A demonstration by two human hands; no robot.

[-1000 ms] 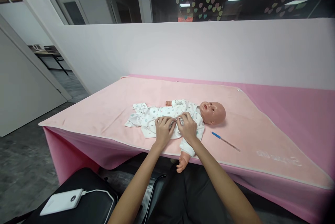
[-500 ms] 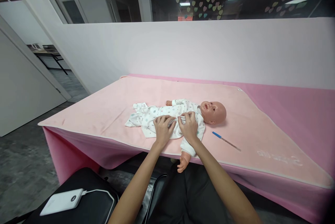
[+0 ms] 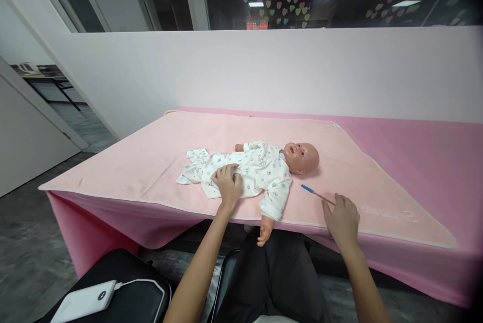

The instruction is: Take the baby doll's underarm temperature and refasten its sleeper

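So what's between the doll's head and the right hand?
In the head view, a thin stick with a blue tip lies on the pink blanket between the doll's head and the right hand, its near end under the fingers.

Bare blanket (image 3: 158,162) left of doll (image 3: 260,169); thermometer (image 3: 313,193) lies right, wall (image 3: 264,71) blocks behind

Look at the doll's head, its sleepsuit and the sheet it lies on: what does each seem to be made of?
Doll's head: probably vinyl or soft plastic; smooth, with a slight sheen. Sleepsuit: soft printed cloth, likely cotton knit; it creases under the left hand. Pink sheet: matte, fleece-like fabric with a stitched pale edge, draping over the table. The right hand is at a thin blue-tipped stick, material unclear.
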